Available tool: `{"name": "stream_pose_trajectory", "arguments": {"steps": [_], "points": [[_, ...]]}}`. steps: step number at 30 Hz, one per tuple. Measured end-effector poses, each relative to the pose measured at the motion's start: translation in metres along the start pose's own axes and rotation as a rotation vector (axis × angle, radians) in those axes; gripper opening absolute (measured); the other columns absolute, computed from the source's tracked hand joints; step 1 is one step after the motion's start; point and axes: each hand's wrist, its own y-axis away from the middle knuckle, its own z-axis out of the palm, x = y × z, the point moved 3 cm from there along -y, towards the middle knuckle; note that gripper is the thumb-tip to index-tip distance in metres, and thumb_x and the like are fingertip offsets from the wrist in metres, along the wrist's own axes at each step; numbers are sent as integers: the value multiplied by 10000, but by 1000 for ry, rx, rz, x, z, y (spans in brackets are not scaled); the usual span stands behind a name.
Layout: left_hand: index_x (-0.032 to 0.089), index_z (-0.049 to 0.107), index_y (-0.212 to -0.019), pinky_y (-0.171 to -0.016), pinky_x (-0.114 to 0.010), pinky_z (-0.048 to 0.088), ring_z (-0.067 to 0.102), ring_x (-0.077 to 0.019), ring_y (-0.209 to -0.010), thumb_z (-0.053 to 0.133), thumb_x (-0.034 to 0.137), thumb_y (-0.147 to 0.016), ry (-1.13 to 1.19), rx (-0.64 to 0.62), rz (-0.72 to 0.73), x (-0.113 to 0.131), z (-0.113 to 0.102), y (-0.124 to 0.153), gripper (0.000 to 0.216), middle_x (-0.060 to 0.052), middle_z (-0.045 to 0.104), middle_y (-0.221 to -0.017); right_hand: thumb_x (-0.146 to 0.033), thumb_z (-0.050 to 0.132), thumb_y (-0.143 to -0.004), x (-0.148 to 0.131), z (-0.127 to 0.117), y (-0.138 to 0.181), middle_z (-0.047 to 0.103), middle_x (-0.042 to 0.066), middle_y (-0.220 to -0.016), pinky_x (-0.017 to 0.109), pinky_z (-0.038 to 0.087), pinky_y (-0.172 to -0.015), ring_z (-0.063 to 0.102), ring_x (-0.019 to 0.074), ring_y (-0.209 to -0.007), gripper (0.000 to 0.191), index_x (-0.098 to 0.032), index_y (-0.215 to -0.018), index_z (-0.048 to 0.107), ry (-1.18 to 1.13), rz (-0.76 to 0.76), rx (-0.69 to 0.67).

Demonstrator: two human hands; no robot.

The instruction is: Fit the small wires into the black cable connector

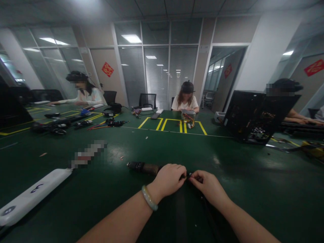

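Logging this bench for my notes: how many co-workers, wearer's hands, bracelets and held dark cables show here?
Clearly seen co-workers: 3
Wearer's hands, left hand and right hand: 2
Pale bracelet: 1
Pinched dark cable: 1
Total: 7

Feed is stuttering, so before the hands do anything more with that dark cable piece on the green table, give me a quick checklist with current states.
1. Left hand closed over the right end of the dark cable piece: ok.
2. Right hand fingers pinched, meeting the left fingertips: ok.
3. What sits between the fingertips: cannot tell, small and dark.
4. Bracelet on the left wrist, off the piece: ok.
5. White power strip apart from both hands, far left on the table: ok.
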Motion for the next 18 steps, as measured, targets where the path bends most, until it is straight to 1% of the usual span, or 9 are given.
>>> {"name": "stream_pose_trajectory", "arguments": {"steps": [3, 7, 9, 15, 18], "points": [[216, 570, -951, -883, -324, 431, 600, -188, -936, 611, 198, -867, 1, -11, 4, -1, 1, 0, 95, -3, 638, -974, -351, 594, -880, 1, 0, 0, 713, 3, -819, 233, 449, -604, 650, 174, -722, 168, -229, -880, 710, 6, 5, 5], [215, 558, -969, -826, -321, 452, 603, -200, -922, 667, 281, -842, 8, 21, -49, -4, 2, 0, 179, -10, 635, -991, -362, 581, -885, 2, 1, 0, 718, 3, -813, 233, 444, -606, 657, 174, -722, 187, -225, -877, 708, -35, 12, -1], [216, 560, -949, -817, -321, 453, 604, -201, -919, 666, 284, -845, 8, 35, -59, -5, 3, 0, 163, -7, 637, -982, -366, 583, -882, 1, 0, 0, 719, 5, -813, 235, 444, -612, 660, 177, -732, 190, -223, -872, 708, -50, 14, 9], [224, 583, -942, -911, -322, 423, 600, -186, -967, 611, 195, -867, 26, 21, 33, -3, 3, 0, 86, 5, 645, -1000, -370, 594, -873, -3, -1, 2, 717, 2, -806, 239, 444, -610, 661, 179, -732, 187, -226, -862, 712, -57, 28, 16], [226, 581, -951, -893, -316, 430, 601, -180, -945, 612, 187, -860, 30, 16, 38, -3, 1, 1, 104, 10, 642, -992, -380, 589, -878, -2, -1, 2, 717, 2, -805, 239, 443, -612, 662, 178, -734, 198, -224, -864, 711, -60, 31, 16]]}}
